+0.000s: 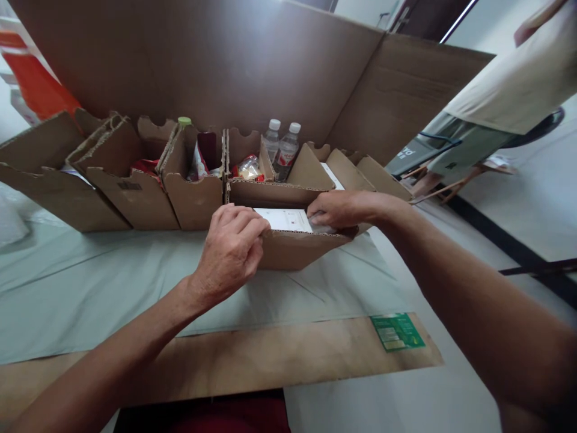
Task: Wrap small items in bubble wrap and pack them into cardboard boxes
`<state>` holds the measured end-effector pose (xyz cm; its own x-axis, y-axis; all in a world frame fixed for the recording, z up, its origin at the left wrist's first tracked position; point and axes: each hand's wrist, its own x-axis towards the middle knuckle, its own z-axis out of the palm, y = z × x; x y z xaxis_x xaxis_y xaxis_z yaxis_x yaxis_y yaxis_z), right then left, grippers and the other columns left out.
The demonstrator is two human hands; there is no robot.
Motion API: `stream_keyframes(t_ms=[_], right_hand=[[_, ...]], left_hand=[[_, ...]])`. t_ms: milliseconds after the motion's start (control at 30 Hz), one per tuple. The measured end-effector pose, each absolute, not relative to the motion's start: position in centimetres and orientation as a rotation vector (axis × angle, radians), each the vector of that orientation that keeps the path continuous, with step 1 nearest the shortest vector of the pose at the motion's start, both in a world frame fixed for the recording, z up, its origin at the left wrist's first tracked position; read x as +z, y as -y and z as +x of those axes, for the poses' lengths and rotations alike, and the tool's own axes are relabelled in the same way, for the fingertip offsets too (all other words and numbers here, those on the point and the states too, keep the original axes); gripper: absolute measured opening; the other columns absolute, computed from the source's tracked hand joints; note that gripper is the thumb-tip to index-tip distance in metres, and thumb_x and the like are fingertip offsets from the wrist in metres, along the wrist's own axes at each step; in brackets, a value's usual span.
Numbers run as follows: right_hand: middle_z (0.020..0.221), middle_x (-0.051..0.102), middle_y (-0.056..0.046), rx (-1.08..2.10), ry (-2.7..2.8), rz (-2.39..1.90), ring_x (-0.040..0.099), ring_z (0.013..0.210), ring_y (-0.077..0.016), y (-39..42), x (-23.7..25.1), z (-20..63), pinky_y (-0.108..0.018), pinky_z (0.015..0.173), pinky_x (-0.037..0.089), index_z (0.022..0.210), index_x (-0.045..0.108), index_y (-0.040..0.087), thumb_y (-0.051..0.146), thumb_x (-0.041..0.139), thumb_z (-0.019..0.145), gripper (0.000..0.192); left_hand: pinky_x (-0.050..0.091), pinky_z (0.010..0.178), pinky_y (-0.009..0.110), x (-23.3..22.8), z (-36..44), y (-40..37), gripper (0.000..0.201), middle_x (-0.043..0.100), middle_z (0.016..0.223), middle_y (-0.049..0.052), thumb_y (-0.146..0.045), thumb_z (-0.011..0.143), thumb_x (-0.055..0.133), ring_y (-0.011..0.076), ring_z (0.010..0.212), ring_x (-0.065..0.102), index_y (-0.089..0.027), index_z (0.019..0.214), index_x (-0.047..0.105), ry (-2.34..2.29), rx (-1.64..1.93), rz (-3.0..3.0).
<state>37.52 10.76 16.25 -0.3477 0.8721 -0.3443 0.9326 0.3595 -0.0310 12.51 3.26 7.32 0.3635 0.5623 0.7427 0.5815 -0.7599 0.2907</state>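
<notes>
Both hands work at a low brown corrugated-cardboard tray box (pixel 293 249) at the near end of a row of similar boxes on a pale grey-green cloth (pixel 112 282). The left hand (pixel 232 249) is curled closed over the box's near-left rim, fingers bent, apparently pinching the left end of a flat white rectangular card or slim packet (pixel 283 219) lying inside; exactly what the fingertips hold is hidden by the knuckles. The right hand (pixel 336 209) comes in from the right, fingers bent down onto the card's right end, pressing or gripping it against the box wall; grip not fully visible. The card lies flat, face up, long axis running left-right across the view, parallel to the box's front wall, one end under each hand; judged, holding both ends keeps it level and square in the tray. Behind it, open cardboard dividers hold red snack packets (pixel 146 167), a yellowish wrapped packet (pixel 249 168), two clear plastic water bottles with white caps (pixel 280 150), upright, and a green-capped bottle (pixel 184 122). A big brown cardboard sheet (pixel 202 66) stands behind as a backdrop. A flat cardboard panel with a green label (pixel 396 332) lies in front on the cloth. Another person in a light shirt (pixel 518 78) stands at upper right.
</notes>
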Motion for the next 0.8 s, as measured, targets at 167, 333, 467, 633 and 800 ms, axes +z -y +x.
stream_keyframes(t_ms=[167, 333, 467, 633, 800], right_hand=[[0.072, 0.073, -0.005, -0.237, -2.239, 1.572, 0.058, 0.059, -0.0162, -11.1, 16.1, 36.6, -0.030, 0.058, 0.038, 0.067, 0.070, 0.020, 0.014, 0.066, 0.074, 0.009], [0.096, 0.079, -0.009, -0.089, -2.428, 1.816, 0.070, 0.085, -0.0244, -7.3, 16.8, 37.7, -0.033, 0.072, 0.045, 0.098, 0.077, 0.019, 0.021, 0.060, 0.084, 0.022], [0.105, 0.080, -0.006, 0.199, -2.838, 2.470, 0.072, 0.093, -0.0234, -0.1, 14.8, 40.6, -0.036, 0.081, 0.053, 0.103, 0.076, 0.022, 0.031, 0.057, 0.095, 0.023], [0.123, 0.075, -0.011, -0.099, -2.822, 2.911, 0.072, 0.104, -0.0256, 4.4, 7.2, 41.8, -0.040, 0.082, 0.057, 0.128, 0.067, 0.022, 0.040, 0.067, 0.091, 0.041], [0.136, 0.066, -0.019, -0.865, -2.774, 2.761, 0.068, 0.110, -0.0286, 1.6, 2.6, 39.3, -0.043, 0.083, 0.058, 0.141, 0.052, 0.017, 0.055, 0.061, 0.091, 0.063]], left_hand=[[0.046, 0.104, 0.050, 7.2, 12.6, -3.6, 0.019, 0.074, 0.106, 0.007, -0.009, 0.090, 0.054, 0.0278, 0.109, 0.065, -0.022, 0.101, 0.063, 1.085, -1.396, -2.558], [0.046, 0.109, 0.053, 7.3, 12.5, -3.2, 0.024, 0.071, 0.125, 0.009, -0.011, 0.092, 0.057, 0.0304, 0.124, 0.062, -0.024, 0.109, 0.065, 1.087, -1.408, -2.552], [0.030, 0.124, 0.060, 6.4, 10.1, -1.6, 0.068, 0.034, 0.169, 0.012, -0.024, 0.090, 0.071, 0.0362, 0.155, 0.035, -0.032, 0.152, 0.046, 1.141, -1.540, -2.465], [0.027, 0.127, 0.062, 1.6, 7.4, -0.5, 0.087, 0.028, 0.173, 0.012, -0.038, 0.091, 0.073, 0.0370, 0.158, 0.030, -0.035, 0.164, 0.027, 1.673, -1.715, -2.562], [0.028, 0.125, 0.064, -1.0, 10.4, -1.0, 0.094, 0.030, 0.171, 0.017, -0.044, 0.088, 0.072, 0.0383, 0.157, 0.032, -0.028, 0.166, 0.020, 2.038, -1.997, -2.671]])
